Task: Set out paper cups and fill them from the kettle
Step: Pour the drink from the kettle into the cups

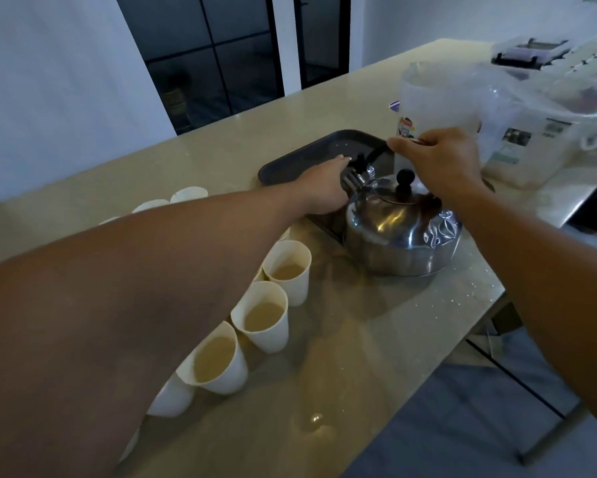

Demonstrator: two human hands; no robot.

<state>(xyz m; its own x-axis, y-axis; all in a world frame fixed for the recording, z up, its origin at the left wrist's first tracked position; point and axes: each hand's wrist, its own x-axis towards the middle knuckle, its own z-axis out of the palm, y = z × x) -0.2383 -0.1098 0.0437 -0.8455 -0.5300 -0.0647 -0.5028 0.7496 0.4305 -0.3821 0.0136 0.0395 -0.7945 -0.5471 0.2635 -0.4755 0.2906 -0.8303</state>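
A dented steel kettle (397, 232) with a black lid knob stands on the beige table (359, 339), half over the edge of a dark tray (300, 157). My right hand (442, 163) grips the kettle's black handle from above. My left hand (324, 188) reaches across the cups and lies with fingers stretched out against the kettle's left side, by the handle joint. Several white paper cups (262, 319) stand in rows under my left arm; the three nearest ones I can see into hold a light brown drink. My arm hides the other cups' insides.
A plastic jug wrapped in a clear bag (435, 98) stands right behind the kettle. Clear plastic boxes (549, 143) crowd the table's right end. A small puddle (316, 419) and droplets lie on the table near its right edge.
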